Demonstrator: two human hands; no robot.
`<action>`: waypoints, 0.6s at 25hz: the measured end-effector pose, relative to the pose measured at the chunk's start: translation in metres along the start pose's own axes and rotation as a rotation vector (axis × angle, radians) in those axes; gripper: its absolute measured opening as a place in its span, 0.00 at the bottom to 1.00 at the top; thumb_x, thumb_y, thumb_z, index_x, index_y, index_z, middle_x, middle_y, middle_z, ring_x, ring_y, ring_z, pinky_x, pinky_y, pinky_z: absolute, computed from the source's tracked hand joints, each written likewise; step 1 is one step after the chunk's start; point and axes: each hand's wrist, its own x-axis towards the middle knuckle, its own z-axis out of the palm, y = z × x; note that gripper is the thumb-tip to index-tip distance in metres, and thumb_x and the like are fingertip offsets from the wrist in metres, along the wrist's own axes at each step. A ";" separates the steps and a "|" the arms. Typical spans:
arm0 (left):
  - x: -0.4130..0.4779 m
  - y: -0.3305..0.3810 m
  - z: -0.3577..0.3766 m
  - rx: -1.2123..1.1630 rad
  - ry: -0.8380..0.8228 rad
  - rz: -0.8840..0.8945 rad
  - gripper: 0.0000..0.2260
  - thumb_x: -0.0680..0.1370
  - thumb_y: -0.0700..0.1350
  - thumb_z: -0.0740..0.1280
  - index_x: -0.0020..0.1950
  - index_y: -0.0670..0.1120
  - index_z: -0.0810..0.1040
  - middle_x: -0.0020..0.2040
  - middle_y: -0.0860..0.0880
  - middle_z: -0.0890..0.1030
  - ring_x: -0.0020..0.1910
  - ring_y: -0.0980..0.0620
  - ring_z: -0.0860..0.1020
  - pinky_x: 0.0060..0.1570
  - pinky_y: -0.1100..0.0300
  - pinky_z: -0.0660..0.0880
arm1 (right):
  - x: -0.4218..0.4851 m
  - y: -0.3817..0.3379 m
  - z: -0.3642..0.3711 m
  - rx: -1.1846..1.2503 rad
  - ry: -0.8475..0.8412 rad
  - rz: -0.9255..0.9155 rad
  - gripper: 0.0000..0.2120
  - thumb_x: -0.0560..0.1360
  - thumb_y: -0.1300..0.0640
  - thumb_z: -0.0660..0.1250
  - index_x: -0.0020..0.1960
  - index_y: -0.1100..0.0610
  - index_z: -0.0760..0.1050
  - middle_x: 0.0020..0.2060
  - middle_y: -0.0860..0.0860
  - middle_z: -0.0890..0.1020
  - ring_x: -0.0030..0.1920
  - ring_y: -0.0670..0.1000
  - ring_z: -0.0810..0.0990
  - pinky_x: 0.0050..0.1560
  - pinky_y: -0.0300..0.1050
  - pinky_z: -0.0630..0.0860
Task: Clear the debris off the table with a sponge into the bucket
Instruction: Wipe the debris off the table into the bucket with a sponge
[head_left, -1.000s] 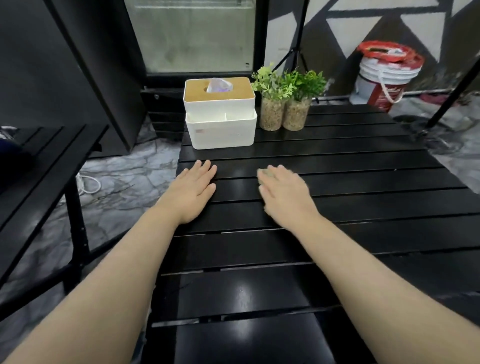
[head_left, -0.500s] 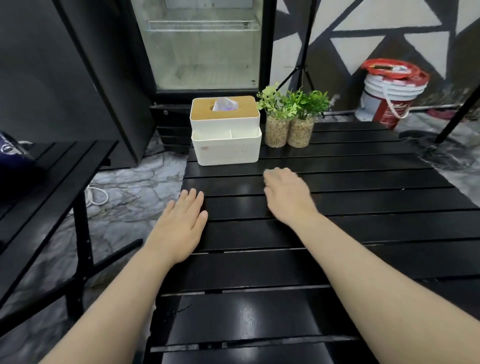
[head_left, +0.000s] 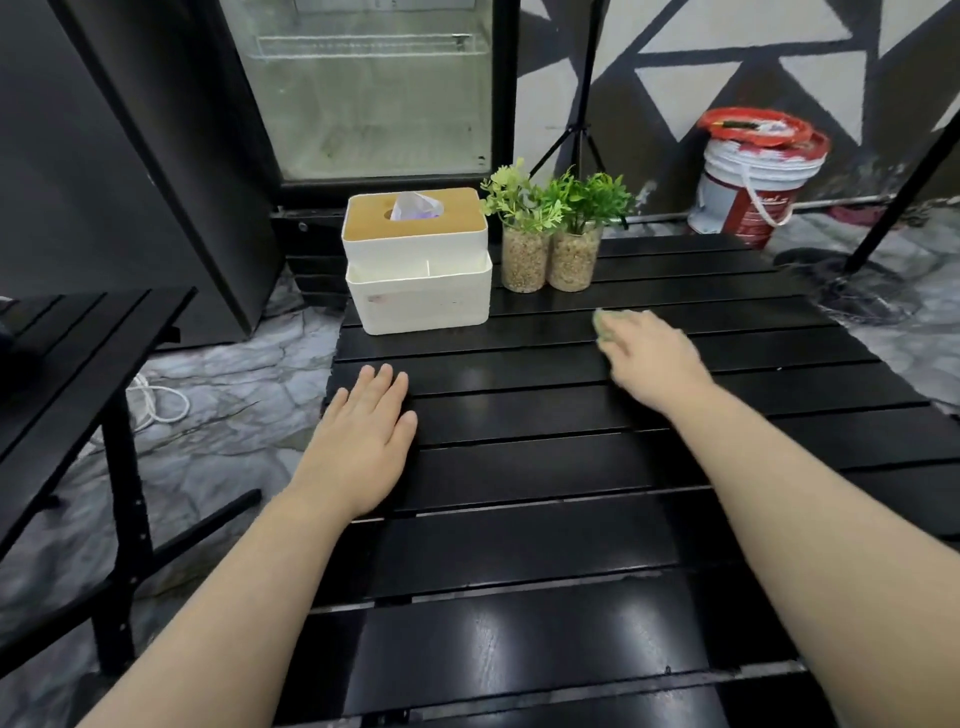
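Observation:
My right hand (head_left: 652, 358) lies over a pale green sponge (head_left: 603, 323) on the black slatted table (head_left: 545, 525); only the sponge's far-left edge shows past my fingers, blurred. My left hand (head_left: 363, 441) rests flat with straight fingers near the table's left edge. A white bucket with a red lid and rope handle (head_left: 756, 176) stands on the floor beyond the table's far right corner. No debris is plainly visible on the dark slats.
A white tissue box with a wooden lid (head_left: 418, 260) and two small potted plants (head_left: 553, 234) stand at the table's far edge. Another black table (head_left: 67, 364) is to the left. A glass-door fridge and a tripod stand behind.
My right hand has slid the sponge to the right and farther away across the table. My left hand has drawn back toward me along the left edge. The view has tilted up.

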 end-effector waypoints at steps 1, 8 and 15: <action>0.010 0.015 0.002 -0.014 0.000 0.040 0.23 0.81 0.50 0.47 0.76 0.48 0.49 0.78 0.52 0.48 0.76 0.54 0.42 0.74 0.57 0.41 | 0.002 0.030 -0.007 -0.012 -0.011 0.144 0.19 0.79 0.52 0.56 0.69 0.49 0.65 0.69 0.53 0.69 0.69 0.56 0.64 0.67 0.58 0.62; 0.071 0.108 0.035 -0.017 -0.005 0.092 0.23 0.81 0.48 0.47 0.76 0.44 0.49 0.78 0.46 0.49 0.77 0.49 0.45 0.75 0.52 0.45 | -0.040 -0.012 0.004 0.073 -0.078 -0.349 0.21 0.79 0.52 0.54 0.71 0.54 0.64 0.70 0.56 0.68 0.70 0.58 0.63 0.68 0.57 0.62; 0.073 0.106 0.047 0.080 -0.020 0.090 0.23 0.81 0.48 0.46 0.76 0.45 0.49 0.78 0.47 0.48 0.77 0.48 0.44 0.75 0.52 0.44 | -0.001 0.132 -0.029 -0.054 0.006 0.342 0.19 0.77 0.52 0.58 0.68 0.52 0.67 0.68 0.56 0.70 0.68 0.58 0.65 0.68 0.57 0.62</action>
